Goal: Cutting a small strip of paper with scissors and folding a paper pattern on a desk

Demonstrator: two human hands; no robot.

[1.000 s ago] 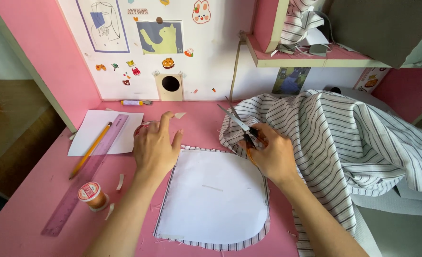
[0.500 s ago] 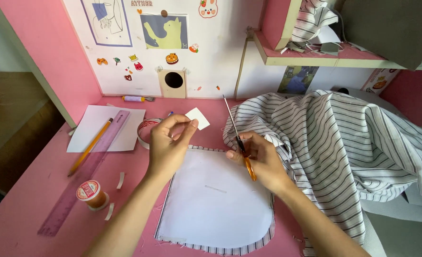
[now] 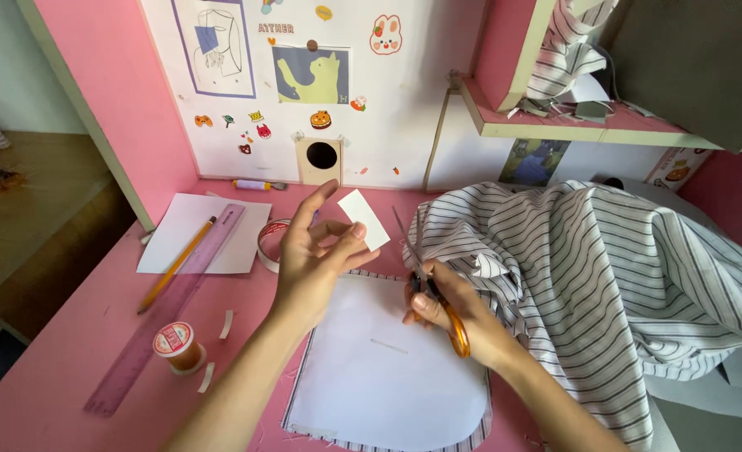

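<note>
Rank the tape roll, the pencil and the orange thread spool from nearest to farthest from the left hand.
1. Tape roll, just left of the left hand.
2. Pencil, farther left, lying across the white paper.
3. Orange thread spool, lower left near the desk's front; close to the pencil's distance.

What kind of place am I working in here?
Likely a home sewing or craft desk: striped fabric heaped on a pink desk, a thread spool, orange-handled scissors in the right hand, and stickers on the wall.
</note>
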